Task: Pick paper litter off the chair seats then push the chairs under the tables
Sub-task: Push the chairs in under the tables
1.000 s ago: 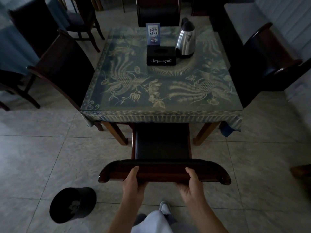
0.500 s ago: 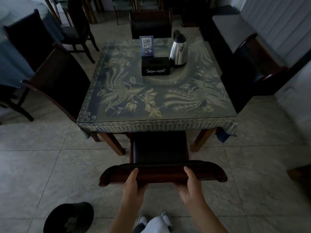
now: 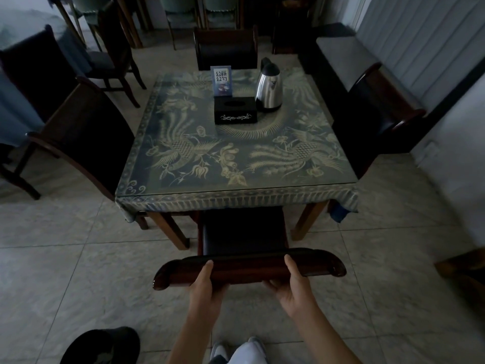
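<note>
A dark wooden chair stands in front of me at the near side of a square table covered with a blue and gold phoenix cloth. Its black seat is partly under the table's edge and shows no paper. My left hand grips the chair's curved top rail left of centre, thumb over the rail. My right hand grips the same rail right of centre. Three more dark chairs sit at the table's left, right and far sides.
On the table stand a black tissue box, a steel kettle and a small blue sign. A black bin sits on the tiled floor at my lower left. Another table and chairs fill the far left. A bench lines the right wall.
The chair has slid forward a little under the table with both hands still on its rail. I have stepped closer, and the bin has dropped lower in view.
</note>
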{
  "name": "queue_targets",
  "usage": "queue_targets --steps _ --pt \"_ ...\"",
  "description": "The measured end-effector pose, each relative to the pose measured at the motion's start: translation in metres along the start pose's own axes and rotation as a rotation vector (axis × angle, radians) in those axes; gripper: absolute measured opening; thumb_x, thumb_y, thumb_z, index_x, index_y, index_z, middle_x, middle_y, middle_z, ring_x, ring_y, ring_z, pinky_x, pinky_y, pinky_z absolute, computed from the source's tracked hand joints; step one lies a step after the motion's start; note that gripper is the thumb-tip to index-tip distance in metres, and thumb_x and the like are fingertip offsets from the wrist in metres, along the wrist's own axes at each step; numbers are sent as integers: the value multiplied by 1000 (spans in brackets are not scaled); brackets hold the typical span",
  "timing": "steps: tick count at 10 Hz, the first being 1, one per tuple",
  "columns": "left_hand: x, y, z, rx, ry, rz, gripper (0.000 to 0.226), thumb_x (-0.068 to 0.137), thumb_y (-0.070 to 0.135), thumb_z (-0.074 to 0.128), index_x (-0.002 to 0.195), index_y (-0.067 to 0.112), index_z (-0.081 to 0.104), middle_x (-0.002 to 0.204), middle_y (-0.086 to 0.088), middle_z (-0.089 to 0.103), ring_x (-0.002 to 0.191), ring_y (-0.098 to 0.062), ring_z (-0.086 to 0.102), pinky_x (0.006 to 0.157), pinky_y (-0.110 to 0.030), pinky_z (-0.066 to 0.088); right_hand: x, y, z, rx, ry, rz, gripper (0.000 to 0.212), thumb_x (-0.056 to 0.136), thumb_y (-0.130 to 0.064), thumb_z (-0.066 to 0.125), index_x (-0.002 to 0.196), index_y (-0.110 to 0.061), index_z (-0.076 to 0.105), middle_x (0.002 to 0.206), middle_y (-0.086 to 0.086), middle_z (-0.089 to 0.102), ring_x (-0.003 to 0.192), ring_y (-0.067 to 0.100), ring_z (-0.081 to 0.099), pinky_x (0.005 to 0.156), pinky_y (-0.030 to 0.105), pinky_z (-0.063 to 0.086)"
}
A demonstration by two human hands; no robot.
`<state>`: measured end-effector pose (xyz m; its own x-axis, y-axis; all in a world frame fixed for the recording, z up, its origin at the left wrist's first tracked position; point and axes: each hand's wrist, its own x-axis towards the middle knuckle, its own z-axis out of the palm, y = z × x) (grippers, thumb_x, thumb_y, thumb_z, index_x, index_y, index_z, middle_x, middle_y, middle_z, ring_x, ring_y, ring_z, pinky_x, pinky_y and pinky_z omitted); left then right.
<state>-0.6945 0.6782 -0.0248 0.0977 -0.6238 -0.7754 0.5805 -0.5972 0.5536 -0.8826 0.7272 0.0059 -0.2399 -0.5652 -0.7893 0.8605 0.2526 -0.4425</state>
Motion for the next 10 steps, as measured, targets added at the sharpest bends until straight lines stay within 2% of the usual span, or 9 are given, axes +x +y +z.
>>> queue_targets --steps 1,2,3,4,5,6,7,8,10 --pt "-1 2 -3 5 -43 -3 35 84 29 75 110 7 67 93 -12 77 83 -25 75 63 -38 60 -2 2 -4 -55 3 21 41 91 -23 69 127 -6 59 121 23 66 112 42 64 87 55 56" --pt "-3 4 -9 59 -49 -25 36 84 32 77 110 9 67 94 -15 77 86 -30 75 70 -43 61 -9 7 -3 -233 19 34 37 92 -26 69 120 -4 60 104 20 67 98 41 70 84 54 56" --pt "-14 5 -15 297 2 -45 34 87 39 74 102 9 67 84 -18 75 75 -32 75 66 -42 60 -20 8 2 -553 26 73 32 94 -32 67 110 -5 62 97 18 70 90 40 71 74 46 55" --pt "-28 14 -15 711 2 -9 33 93 36 66 89 3 69 71 -14 75 61 -26 71 57 -33 58 -33 6 8 -963 -51 92 24 93 -31 63 90 -7 64 81 11 66 65 25 64 61 33 45" --pt "-39 26 -11 1125 -71 264 24 95 24 62 77 9 68 60 -4 69 50 -16 64 53 -30 54 -41 -1 18 -1264 -150 -129 20 92 -25 61 78 -11 64 72 10 65 61 21 62 58 31 44" --pt "-54 50 3 1328 -69 635 20 93 36 61 78 25 65 66 0 67 56 -11 64 54 -34 58 -53 -20 42 -1443 -166 -414 21 92 -31 62 82 -13 65 80 3 72 74 16 68 67 30 50" --pt "-66 83 27 1453 -26 907 30 90 50 57 114 32 59 98 11 66 82 -4 62 66 -28 52 -66 -44 69 -1524 -175 -679 22 94 -37 62 105 -18 65 101 -1 69 89 12 66 79 34 55" --pt "-82 118 52 1441 2 1185 54 89 50 58 137 29 46 132 2 57 119 -21 54 95 -38 47 -80 -69 99 -1522 -165 -920 44 95 -38 60 134 -18 56 130 0 61 117 15 58 95 29 48" --pt "-135 189 96 1335 10 1561 67 87 56 52 147 32 31 154 -5 35 142 -27 30 110 -49 34 -134 -121 160 -1447 -162 -1448 64 94 -43 55 150 -17 38 152 3 43 140 16 37 114 35 32"
